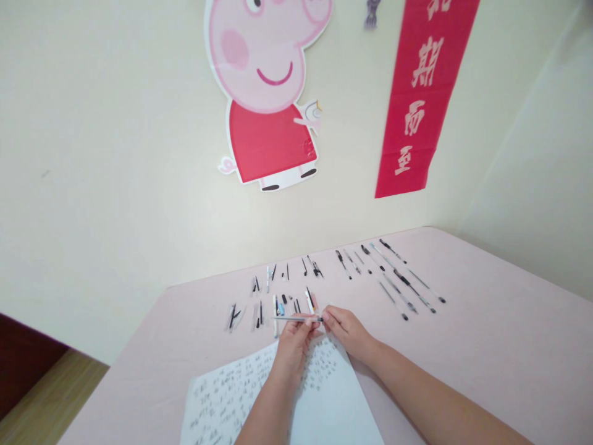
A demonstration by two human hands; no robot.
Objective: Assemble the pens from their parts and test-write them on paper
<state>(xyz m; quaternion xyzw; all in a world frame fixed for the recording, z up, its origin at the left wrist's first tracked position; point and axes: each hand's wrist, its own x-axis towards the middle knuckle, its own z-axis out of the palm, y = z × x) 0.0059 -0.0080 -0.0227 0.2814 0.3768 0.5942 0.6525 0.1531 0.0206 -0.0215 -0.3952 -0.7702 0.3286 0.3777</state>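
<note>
Left hand: grip narrow, thumb and fingers closed round a slim, pale pen, held roughly level over the top edge of the handwritten paper, thin end to the left. Right hand: grip also narrow, fingertips drawn together at the pen's dark end; whether they clasp it or merely touch it, cannot tell. Main risk, as I judge it: the barrel looks smooth and thin, so a hard pull or twist there could spin it inside the left grip, or free the end with a jerk and lose some small part. Just beyond the left hand, loose pen pieces, clear and dark, lie in two rough rows. The white stick sits near enough that a low knuckle might nudge it askew, and anything dropped here would be hard to tell from its neighbours. Out to the right, long pens lie slantwise, apart from the fingers; an outward swing of the right hand could knock the nearest, and round barrels may roll if the pink table is bumped. Nearer the body, the left forearm crosses the paper; dragging it could shift the sheet or smear the writing.
</note>
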